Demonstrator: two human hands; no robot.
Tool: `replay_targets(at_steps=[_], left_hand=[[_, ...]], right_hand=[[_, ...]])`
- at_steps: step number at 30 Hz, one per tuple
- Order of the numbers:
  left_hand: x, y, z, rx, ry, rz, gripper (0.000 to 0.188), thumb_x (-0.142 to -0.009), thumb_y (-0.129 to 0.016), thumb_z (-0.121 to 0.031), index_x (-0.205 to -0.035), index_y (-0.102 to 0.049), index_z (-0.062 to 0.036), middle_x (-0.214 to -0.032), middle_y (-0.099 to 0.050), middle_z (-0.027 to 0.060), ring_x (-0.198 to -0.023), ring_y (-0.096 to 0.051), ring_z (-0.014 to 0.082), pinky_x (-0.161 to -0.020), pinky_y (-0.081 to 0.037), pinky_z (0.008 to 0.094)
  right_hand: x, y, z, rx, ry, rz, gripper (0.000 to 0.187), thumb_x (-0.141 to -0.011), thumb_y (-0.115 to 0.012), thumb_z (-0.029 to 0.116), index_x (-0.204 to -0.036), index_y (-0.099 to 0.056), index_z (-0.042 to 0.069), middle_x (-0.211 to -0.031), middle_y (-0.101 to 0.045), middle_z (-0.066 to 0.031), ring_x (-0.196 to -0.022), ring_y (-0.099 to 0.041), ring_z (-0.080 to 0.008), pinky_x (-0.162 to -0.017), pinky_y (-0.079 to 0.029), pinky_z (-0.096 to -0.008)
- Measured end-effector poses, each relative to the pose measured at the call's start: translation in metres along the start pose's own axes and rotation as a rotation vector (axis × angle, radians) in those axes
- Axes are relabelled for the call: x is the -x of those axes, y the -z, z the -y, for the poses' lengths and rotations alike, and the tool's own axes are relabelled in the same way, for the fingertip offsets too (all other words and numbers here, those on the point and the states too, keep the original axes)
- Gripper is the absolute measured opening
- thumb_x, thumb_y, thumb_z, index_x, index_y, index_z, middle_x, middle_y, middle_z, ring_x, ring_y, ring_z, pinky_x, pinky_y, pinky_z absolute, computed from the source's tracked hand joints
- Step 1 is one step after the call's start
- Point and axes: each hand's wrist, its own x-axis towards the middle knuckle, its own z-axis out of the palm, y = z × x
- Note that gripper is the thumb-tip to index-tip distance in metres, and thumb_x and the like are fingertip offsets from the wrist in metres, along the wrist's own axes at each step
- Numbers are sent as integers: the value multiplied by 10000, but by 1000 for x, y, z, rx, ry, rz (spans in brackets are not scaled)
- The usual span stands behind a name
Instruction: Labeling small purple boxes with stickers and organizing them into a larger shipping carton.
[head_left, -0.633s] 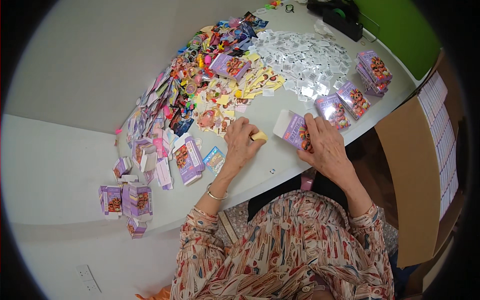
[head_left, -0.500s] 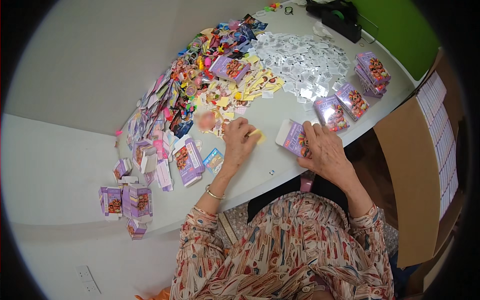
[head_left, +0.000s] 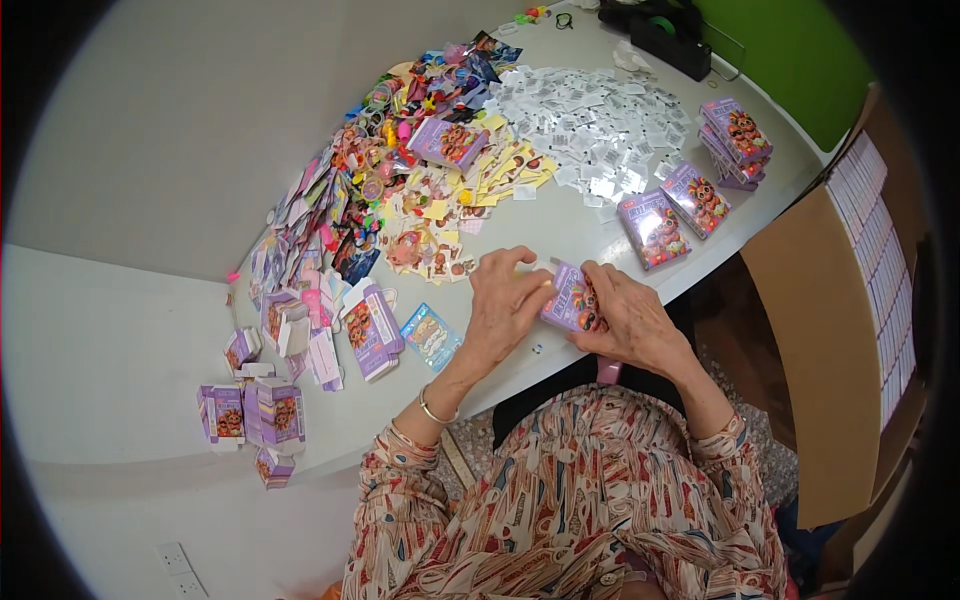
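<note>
A small purple printed carton point(head_left: 570, 300) is in my right hand point(head_left: 635, 315), whose thumb and fingers grip its right side over the table's near edge. My left hand point(head_left: 503, 305) is at the carton's left end, with its fingers curled and pinched against the opening. Whatever they hold there is mostly hidden behind the fingers. Just left of that hand lies a light-blue picture card point(head_left: 432, 337). Beyond it, a flattened-looking purple carton point(head_left: 371, 330) rests on the table.
A long mixed heap of small toys and packets point(head_left: 385, 150) runs along the wall, beside yellow-backed stickers point(head_left: 515, 170) and white printed slips point(head_left: 590, 125). Purple cartons point(head_left: 655, 230) stand at right, with more open cartons point(head_left: 275, 410) at left. A large cardboard box point(head_left: 815, 350) is at far right.
My left hand has moved right with a yellow slip, from the table to the carton's open end. My right hand has drawn the carton slightly left and nearer.
</note>
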Motion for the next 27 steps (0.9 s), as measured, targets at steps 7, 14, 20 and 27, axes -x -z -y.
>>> replay_targets(at_steps=[7, 14, 20, 27], left_hand=[[-13, 1, 12, 623, 338, 244, 217, -888, -601, -74, -1090, -668, -31, -1163, -551, 78, -1051, -526, 183, -890, -436, 302], [-22, -5, -5, 726, 167, 210, 277, -955, -538, -115, -1209, -591, -17, -1248, -572, 61, -1101, -553, 161, -946, -431, 283], [-74, 8, 41, 479, 292, 87, 261, -938, -570, -156, -1161, -612, -29, -1205, -608, 102, -1098, -572, 188, -903, -460, 303], [-93, -31, 90, -396, -113, -202, 157, -796, -667, -87, -935, -642, -21, -906, -601, 122, -875, -588, 304, -751, -483, 375]], right_hand=[[11, 7, -6, -181, 2, 12, 784, -698, -763, 326, -1273, -376, -41, -1035, -557, -240, -951, -569, -412, -826, -461, -431], [17, 8, -7, -336, -141, -70, 821, -700, -763, 352, -1301, -358, -35, -1089, -562, -260, -1013, -576, -395, -887, -447, -416], [20, 4, -12, -449, -173, -131, 868, -698, -776, 342, -1327, -313, -38, -1162, -526, -250, -1072, -552, -360, -942, -424, -395], [32, -1, -19, -549, -161, -225, 905, -700, -796, 290, -1353, -269, -49, -1243, -480, -243, -1178, -493, -326, -1026, -367, -381]])
